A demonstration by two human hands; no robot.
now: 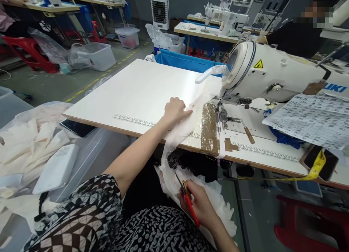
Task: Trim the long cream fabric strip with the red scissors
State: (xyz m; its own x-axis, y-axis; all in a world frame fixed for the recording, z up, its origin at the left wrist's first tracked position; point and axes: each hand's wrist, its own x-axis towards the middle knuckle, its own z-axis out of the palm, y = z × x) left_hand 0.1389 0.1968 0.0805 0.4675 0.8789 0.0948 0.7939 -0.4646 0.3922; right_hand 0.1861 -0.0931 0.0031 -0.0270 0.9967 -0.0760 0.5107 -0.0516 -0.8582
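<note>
My left hand (176,110) rests on the white tabletop, fingers curled and thumb pressed on a pale fabric piece (178,134). That fabric runs from near the needle of the sewing machine (251,68) across the table and hangs over the front edge. Over my lap, my right hand (200,203) is closed around red-handled snips (191,204). Their pointed blades face up and left, close to the hanging fabric. Below them, a heap of thin white fabric pieces (218,194) lies over my lap. The undersides of my left fingers are hidden.
Brown tape (209,130) covers the table (131,85) beside the needle. A small screwdriver (247,131), a phone (319,161) and a yellow tape measure (316,166) lie rightward. Fabric-filled bins (100,161) stand left. A co-worker (297,37) sits behind the machine; a red stool (305,223) stands lower right.
</note>
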